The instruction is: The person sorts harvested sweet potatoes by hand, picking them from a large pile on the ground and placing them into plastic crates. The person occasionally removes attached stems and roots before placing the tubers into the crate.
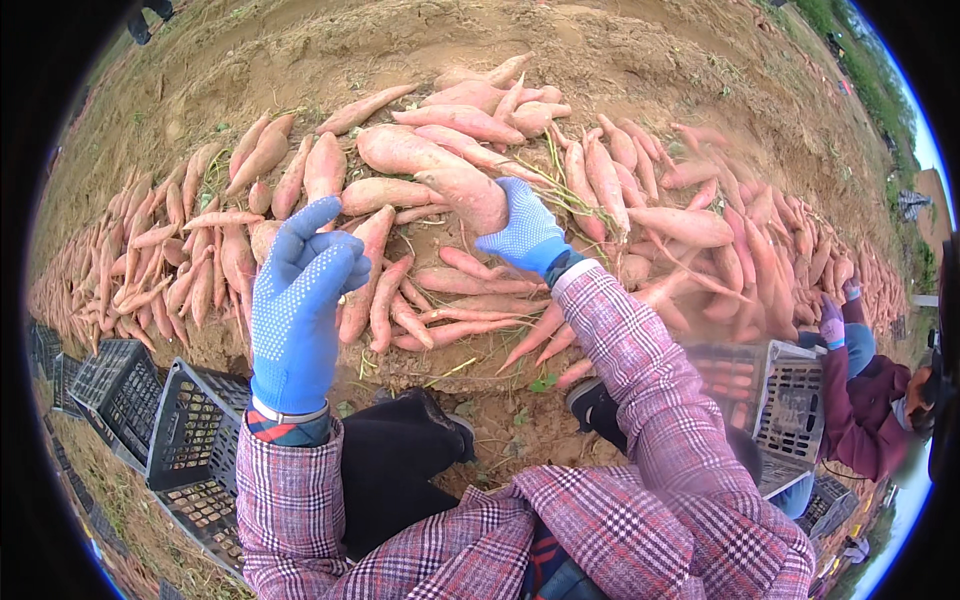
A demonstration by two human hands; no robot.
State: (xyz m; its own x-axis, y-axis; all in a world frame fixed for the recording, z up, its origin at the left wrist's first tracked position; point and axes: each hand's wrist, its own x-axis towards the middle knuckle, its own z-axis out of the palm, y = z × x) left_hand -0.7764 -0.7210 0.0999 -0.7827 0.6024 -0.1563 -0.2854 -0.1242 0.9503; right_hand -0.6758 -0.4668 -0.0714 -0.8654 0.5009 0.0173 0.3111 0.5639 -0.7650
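My right hand, in a blue knit glove with pale grip dots, grips the near end of a large pink sweet potato. That root points away from me towards another thick sweet potato in the pile, and I cannot tell if the two touch. My left hand, gloved alike, is raised at the pile's near edge. Its index finger stands out and the other fingers are half curled, with nothing seen in them. Below both hands, slender sweet potatoes lie on brown soil, with green stems beyond my right hand.
Black plastic crates stand on my left. To my right, a crate is beside one holding sweet potatoes. A person in a maroon top crouches there, a gloved hand at the pile. The long row of sweet potatoes extends both ways.
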